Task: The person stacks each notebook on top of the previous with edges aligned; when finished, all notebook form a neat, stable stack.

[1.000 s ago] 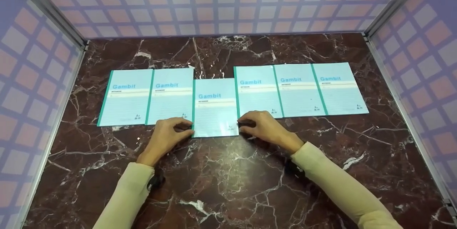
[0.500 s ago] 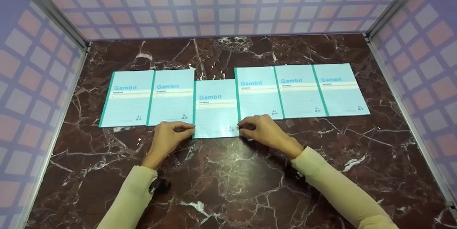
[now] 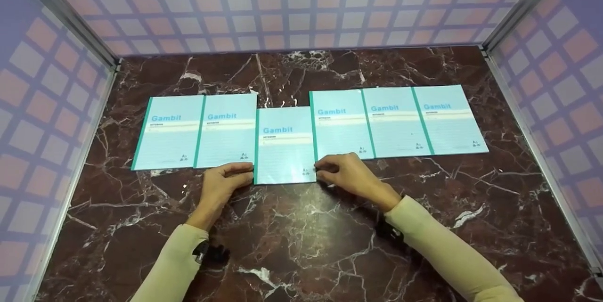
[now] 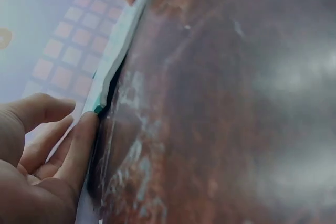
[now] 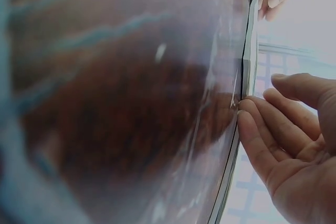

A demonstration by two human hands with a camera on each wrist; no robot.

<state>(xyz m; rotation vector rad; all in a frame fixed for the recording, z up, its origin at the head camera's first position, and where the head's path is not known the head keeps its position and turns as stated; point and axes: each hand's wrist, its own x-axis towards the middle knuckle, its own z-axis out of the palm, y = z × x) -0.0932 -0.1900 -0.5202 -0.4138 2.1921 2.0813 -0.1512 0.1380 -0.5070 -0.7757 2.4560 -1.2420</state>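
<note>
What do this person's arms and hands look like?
Both arms wear long, plain, pale cream sleeves, left and right, reaching to the wrists. The left hand and right hand are gloveless. A small black device sits under each cuff, left and right; its details are unclear.

Checkered panels (image 3: 301, 14) border the veined tabletop (image 3: 301, 245); metal posts (image 3: 519, 8) divide them.

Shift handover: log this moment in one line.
nearest notebook: flat, forward of other five notebooks; left hand: at left edge; right hand: at right edge
</note>
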